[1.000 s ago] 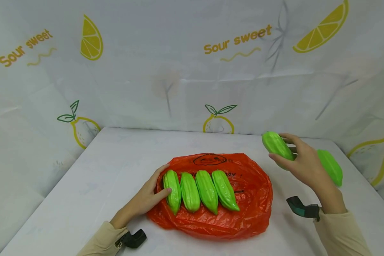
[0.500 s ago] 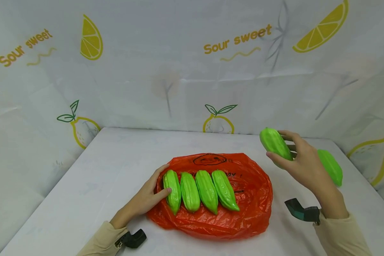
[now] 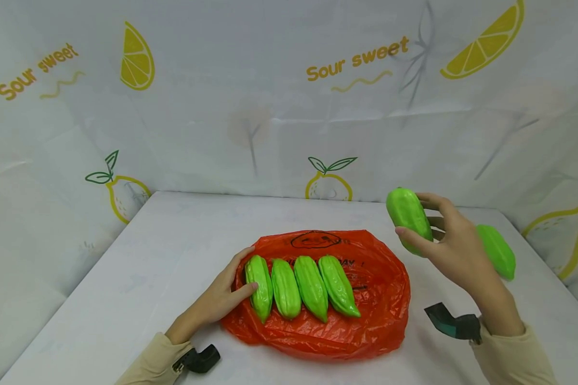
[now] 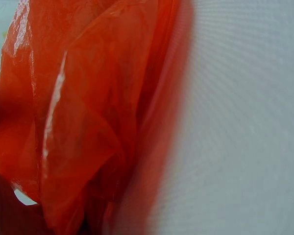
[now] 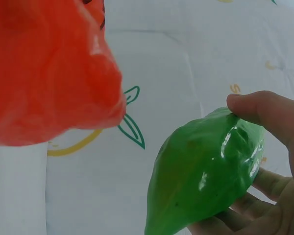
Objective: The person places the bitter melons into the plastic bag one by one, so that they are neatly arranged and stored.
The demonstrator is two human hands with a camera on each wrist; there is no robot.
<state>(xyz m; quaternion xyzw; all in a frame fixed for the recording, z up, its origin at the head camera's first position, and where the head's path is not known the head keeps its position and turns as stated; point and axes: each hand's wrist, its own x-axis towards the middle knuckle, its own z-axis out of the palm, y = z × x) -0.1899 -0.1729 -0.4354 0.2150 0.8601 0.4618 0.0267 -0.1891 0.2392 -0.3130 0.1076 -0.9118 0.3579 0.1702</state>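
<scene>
In the head view a red plastic bag lies spread wide on the white table. Several glossy green ridged fruits, pointed at one end, sit in a row in it, the leftmost fruit under my left thumb. My left hand holds the bag's left edge, fingers along its outer side. Raised beyond the bag's right side, my right hand grips another green ridged fruit between thumb and fingers. The right wrist view shows this fruit with its pointed end down and the thumb on top.
One more green ridged fruit lies on the table at the right, partly behind my right forearm. A white cloth printed with lemons and lettering hangs along the back and sides of the table.
My right hand has moved slightly left and up with the fruit, which now stands more upright. The left hand, the bag and the fruits in it have stayed in place.
</scene>
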